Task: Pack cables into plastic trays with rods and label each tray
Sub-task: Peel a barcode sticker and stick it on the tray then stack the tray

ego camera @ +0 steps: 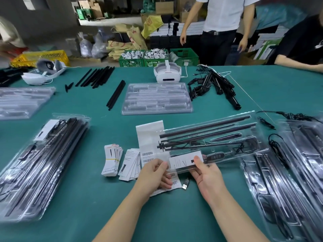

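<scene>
A clear plastic tray (227,137) lay slanted on the desk (87,215), holding black rods (204,125), a coiled cable (248,144) and a white label card (183,162).

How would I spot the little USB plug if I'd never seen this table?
Start at the green table and find the two hands holding the clear tray. Just below the tray, between the wrists, lies the USB plug. It is the only small metal-tipped piece there, beside the barcode sheet.

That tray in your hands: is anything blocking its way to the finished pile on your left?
Both hands, left hand and right hand, grip the tray. Card bundles lie on the table between it and the pile; lifted, it would likely pass over them.
</scene>
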The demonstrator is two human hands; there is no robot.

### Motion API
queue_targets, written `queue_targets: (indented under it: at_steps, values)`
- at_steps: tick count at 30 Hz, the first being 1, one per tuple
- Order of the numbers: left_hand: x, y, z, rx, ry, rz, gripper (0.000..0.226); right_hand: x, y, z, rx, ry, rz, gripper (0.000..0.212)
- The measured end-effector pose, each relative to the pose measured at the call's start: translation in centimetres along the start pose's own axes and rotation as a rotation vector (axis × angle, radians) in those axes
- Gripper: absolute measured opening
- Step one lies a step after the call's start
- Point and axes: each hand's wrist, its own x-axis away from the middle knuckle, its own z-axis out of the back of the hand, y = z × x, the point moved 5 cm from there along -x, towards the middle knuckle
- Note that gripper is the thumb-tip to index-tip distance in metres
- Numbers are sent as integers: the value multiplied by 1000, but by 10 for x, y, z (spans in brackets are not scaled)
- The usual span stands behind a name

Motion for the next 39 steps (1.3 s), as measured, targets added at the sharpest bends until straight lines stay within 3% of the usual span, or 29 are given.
queue_targets:
  at_steps: [6,11,18,26,33,39]
  values:
    - [0,1,-5,-24,-26,-30,33,2,0,1,-11,5,-37,34]
    - [4,3,-5,-54,49,-40,35,4,0,0,-32,27,-47,39]
    - [1,11,-6,-134,142,-101,37,4,0,0,-75,54,-49,28]
    - [-2,11,-4,-140,174,-72,36,3,1,2,-67,49,-51,34]
    - [2,17,-4,-166,199,-94,38,2,2,3,-45,60,-36,17]
    - [2,21,2,-181,176,45,33,2,2,4,-35,78,-56,23]
